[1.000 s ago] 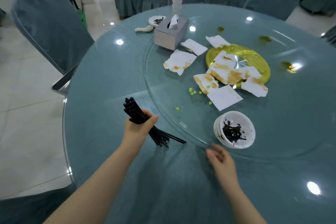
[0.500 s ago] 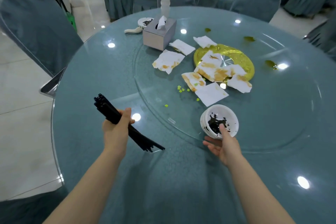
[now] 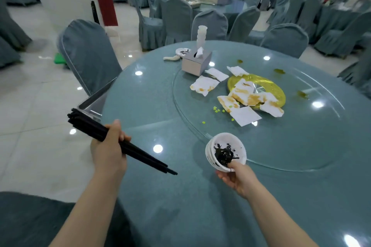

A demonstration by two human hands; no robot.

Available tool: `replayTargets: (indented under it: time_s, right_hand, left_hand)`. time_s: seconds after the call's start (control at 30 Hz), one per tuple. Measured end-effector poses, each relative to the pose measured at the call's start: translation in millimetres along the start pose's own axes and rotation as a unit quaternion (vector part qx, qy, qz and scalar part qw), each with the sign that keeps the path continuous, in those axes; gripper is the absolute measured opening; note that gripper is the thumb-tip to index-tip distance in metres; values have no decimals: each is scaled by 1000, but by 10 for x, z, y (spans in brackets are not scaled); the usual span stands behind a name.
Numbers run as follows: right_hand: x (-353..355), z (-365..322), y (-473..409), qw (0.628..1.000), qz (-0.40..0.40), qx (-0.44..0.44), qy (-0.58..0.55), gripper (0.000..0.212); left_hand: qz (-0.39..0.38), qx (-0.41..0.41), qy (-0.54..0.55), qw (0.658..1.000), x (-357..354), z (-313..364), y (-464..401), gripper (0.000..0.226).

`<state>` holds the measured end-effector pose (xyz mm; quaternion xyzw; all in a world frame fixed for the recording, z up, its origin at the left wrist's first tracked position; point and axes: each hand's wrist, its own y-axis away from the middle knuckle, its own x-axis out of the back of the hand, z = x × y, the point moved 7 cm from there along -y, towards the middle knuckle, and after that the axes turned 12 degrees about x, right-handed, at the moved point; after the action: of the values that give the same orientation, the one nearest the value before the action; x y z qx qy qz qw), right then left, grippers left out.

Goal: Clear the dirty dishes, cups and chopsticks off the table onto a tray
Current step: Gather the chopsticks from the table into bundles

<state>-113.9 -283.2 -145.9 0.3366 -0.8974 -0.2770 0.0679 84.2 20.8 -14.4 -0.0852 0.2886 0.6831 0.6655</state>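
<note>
Round counter [image 3: 200,206] with a blue-green glass-covered top, seen from the head view; covered chairs [image 3: 90,54] stand around it and fill the hall behind. A glass turntable [image 3: 301,136] occupies the middle of the counter. On the turntable lies a yellow platter [image 3: 277,88], partly covered by stained paper napkins [image 3: 247,94]; further napkins lie beside it toward the tissue box [image 3: 196,63], which stands at the turntable's far left edge. Behind the box rises a stack of white cups [image 3: 201,35], and to its left a small white dish [image 3: 182,51] with dark residue sits next to a white spoon-like piece [image 3: 170,58]. Small green crumbs [image 3: 216,109] are scattered near the napkins.

Left hand [image 3: 109,150]: fingers clenched around a bundle of black chopsticks [image 3: 94,128], held above the counter's near left edge, thick ends pointing up and left past the edge, tips pointing down and right over the counter.

Right hand [image 3: 237,178]: fingers grasping the near rim of a stack of white bowls [image 3: 224,151], thumb inside the top bowl, which is smeared with black sauce. The stack is tilted toward the camera and lifted at the turntable's near edge; whether its far side touches the glass cannot be told.
</note>
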Motion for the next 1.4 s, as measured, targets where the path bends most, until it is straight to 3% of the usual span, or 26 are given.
replayTargets:
  time_s: [0.27,0.57,0.8,1.1,1.4]
  right_hand:
    - [-911,289,1178,994,-97,37,41,18]
    - [-2264,963,2654,963,-250,27,94,19]
    - [-3269,1031,3158,933,-323,55,146,20]
    - [-4301,1233,3083,923,-347,35,165,22]
    - [-5356,1130,2128,942,-290,21,168,21]
  left_hand:
    - [21,-48,91,994,1291,1012,867,27]
    - [78,-60,167,981,3109,1965,1719,29]
    - [118,-85,229,962,4084,2434,1874,25]
    - [192,-81,232,950,4909,2810,1422,24]
    - [197,-12,221,955,5200,3185,-239,21]
